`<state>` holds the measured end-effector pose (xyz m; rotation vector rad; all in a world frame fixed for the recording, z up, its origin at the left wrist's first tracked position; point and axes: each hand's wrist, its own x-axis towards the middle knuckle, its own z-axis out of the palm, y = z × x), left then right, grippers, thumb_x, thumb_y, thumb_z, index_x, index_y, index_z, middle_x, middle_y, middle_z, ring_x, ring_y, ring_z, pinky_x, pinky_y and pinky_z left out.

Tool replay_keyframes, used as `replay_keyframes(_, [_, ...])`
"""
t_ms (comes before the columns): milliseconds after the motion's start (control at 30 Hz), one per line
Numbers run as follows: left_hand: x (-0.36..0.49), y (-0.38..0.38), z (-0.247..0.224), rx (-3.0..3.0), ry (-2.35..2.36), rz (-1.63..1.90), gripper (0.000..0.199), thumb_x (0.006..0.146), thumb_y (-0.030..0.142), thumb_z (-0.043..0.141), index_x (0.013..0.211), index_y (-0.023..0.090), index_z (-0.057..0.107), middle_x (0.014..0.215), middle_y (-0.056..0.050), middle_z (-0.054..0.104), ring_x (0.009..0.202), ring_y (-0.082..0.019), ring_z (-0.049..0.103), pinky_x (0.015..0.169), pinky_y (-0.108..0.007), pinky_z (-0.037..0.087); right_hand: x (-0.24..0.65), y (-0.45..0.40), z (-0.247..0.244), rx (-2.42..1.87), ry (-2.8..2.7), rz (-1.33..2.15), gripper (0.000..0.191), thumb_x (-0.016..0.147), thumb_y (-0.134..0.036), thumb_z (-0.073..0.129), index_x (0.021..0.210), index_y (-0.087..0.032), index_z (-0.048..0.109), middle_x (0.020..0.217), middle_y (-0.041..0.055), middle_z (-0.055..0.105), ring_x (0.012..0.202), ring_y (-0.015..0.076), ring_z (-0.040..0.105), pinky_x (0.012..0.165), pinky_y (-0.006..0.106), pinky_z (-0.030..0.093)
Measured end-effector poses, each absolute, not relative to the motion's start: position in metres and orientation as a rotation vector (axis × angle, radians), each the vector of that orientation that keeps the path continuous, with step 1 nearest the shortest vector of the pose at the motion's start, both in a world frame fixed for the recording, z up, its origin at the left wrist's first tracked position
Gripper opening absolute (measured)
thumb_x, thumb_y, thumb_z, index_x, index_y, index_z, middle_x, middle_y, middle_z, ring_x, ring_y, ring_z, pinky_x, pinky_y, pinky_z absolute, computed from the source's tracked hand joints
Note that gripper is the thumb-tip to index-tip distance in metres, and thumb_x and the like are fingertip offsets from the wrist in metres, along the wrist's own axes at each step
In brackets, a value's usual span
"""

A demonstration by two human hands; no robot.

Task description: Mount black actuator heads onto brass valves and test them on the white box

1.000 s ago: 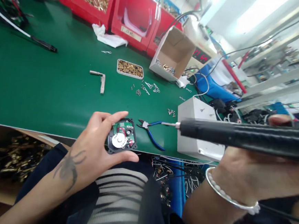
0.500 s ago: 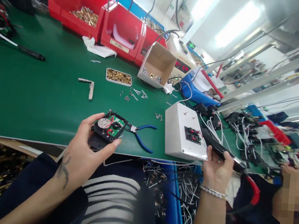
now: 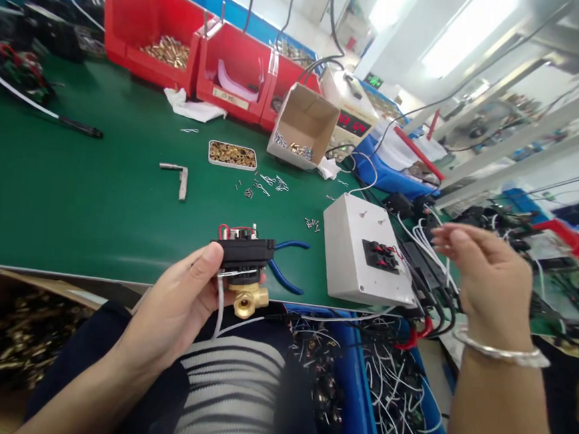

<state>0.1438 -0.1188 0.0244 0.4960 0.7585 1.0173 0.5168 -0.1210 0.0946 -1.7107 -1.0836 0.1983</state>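
My left hand (image 3: pixel 177 302) is closed round a black device housing (image 3: pixel 244 252), which is seen edge-on with red wires and small parts on top. A brass fitting (image 3: pixel 245 300) and a white cable hang below the housing. Blue-handled pliers (image 3: pixel 284 285) lie on the green table, their jaws hidden behind the housing. My right hand (image 3: pixel 489 286) is raised to the right of the grey-white box (image 3: pixel 349 255), fingers curled together with no object visible in them. Black tools with red ends (image 3: pixel 413 337) rest beside the box, below that hand.
Red bins (image 3: pixel 228 105) stand along the back, with a cardboard box (image 3: pixel 311 115) and a red-digit device (image 3: pixel 352 123). An angled metal tool (image 3: pixel 182 183), a tray of brass parts (image 3: pixel 233 154), clips and small screws (image 3: pixel 311 224) lie mid-table. Blue crates (image 3: pixel 356 383) sit below the edge.
The housing has tipped from face-up to edge-on and moved right, showing its brass fitting. My right hand has let go of the black tool beside the box and moved up and right.
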Motion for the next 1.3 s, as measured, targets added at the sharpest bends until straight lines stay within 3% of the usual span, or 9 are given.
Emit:
replay_keyframes(100, [0.144,-0.125,0.03,0.479,0.712,0.956,0.046,0.081,0.054,0.077,0.106,0.016,0.076,0.094,-0.009,0.081,0.084,-0.022,0.077,0.076,-0.028,0.064,0.508,-0.074,0.093,-1.625,-1.322,0.151,0.034,0.077,-0.037,0.071,0.107,-0.02,0.073,0.099,0.0059,0.074,0.086,0.0154,0.068,0.089,0.034,0.055])
replay_keyframes(267, [0.139,-0.132,0.036,0.497,0.738,0.927,0.045,0.083,0.055,0.075,0.103,0.015,0.075,0.091,-0.009,0.08,0.08,-0.023,0.077,0.074,-0.03,0.064,0.49,-0.041,0.068,-1.815,-1.487,0.319,0.021,0.083,-0.035,0.07,0.073,-0.017,0.073,0.079,0.0056,0.073,0.076,0.0173,0.065,0.084,0.034,0.053])
replay_keyframes(400, [0.135,-0.134,0.037,0.53,0.771,0.922,0.05,0.081,0.059,0.075,0.106,0.015,0.074,0.091,-0.008,0.079,0.08,-0.024,0.077,0.074,-0.032,0.064,0.482,-0.043,0.062,-1.879,-1.49,0.275,0.013,0.088,-0.03,0.069,0.086,-0.018,0.075,0.082,0.0028,0.072,0.076,0.0148,0.064,0.082,0.03,0.05])
replay_keyframes(567, [0.137,-0.135,0.038,0.537,0.789,0.894,0.052,0.078,0.058,0.078,0.106,0.015,0.073,0.086,-0.008,0.08,0.076,-0.023,0.078,0.069,-0.028,0.064,0.48,-0.039,0.063,-1.92,-1.47,0.251,0.042,0.102,-0.034,0.053,0.073,-0.012,0.073,0.072,0.0057,0.069,0.067,0.0107,0.058,0.073,0.026,0.045])
replay_keyframes(633, [0.139,-0.135,0.039,0.53,0.775,0.895,0.052,0.077,0.058,0.08,0.106,0.015,0.073,0.085,-0.008,0.08,0.074,-0.022,0.078,0.066,-0.028,0.064,0.48,-0.038,0.063,-1.927,-1.463,0.251,0.044,0.104,-0.033,0.051,0.073,-0.011,0.073,0.071,0.006,0.069,0.066,0.01,0.056,0.071,0.025,0.045])
replay_keyframes(767, [0.14,-0.135,0.04,0.524,0.752,0.895,0.051,0.077,0.058,0.079,0.104,0.016,0.073,0.084,-0.008,0.08,0.073,-0.022,0.078,0.066,-0.027,0.064,0.477,-0.039,0.064,-1.939,-1.475,0.252,0.034,0.101,-0.026,0.057,0.077,-0.009,0.074,0.074,0.005,0.07,0.068,0.0087,0.057,0.073,0.024,0.044])
replay_keyframes(900, [0.141,-0.136,0.038,0.508,0.741,0.871,0.05,0.078,0.058,0.079,0.105,0.016,0.073,0.086,-0.009,0.081,0.077,-0.022,0.079,0.069,-0.027,0.064,0.477,-0.04,0.065,-1.95,-1.472,0.279,0.017,0.095,-0.02,0.064,0.096,-0.01,0.077,0.083,0.0031,0.073,0.069,0.0062,0.056,0.076,0.022,0.044])
replay_keyframes(1033, [0.142,-0.137,0.039,0.507,0.742,0.858,0.051,0.077,0.058,0.08,0.105,0.016,0.073,0.085,-0.009,0.081,0.076,-0.023,0.079,0.068,-0.028,0.065,0.479,-0.037,0.066,-1.975,-1.448,0.329,0.021,0.089,-0.021,0.071,0.104,-0.008,0.077,0.085,0.002,0.073,0.067,0.0051,0.052,0.075,0.023,0.043])
replay_keyframes(1300, [0.14,-0.137,0.038,0.53,0.751,0.854,0.051,0.08,0.059,0.076,0.106,0.016,0.072,0.087,-0.009,0.081,0.078,-0.023,0.079,0.07,-0.028,0.064,0.477,-0.036,0.066,-1.993,-1.417,0.306,0.018,0.086,-0.02,0.074,0.1,-0.009,0.078,0.081,0.0009,0.072,0.062,0.0037,0.047,0.073,0.023,0.042])
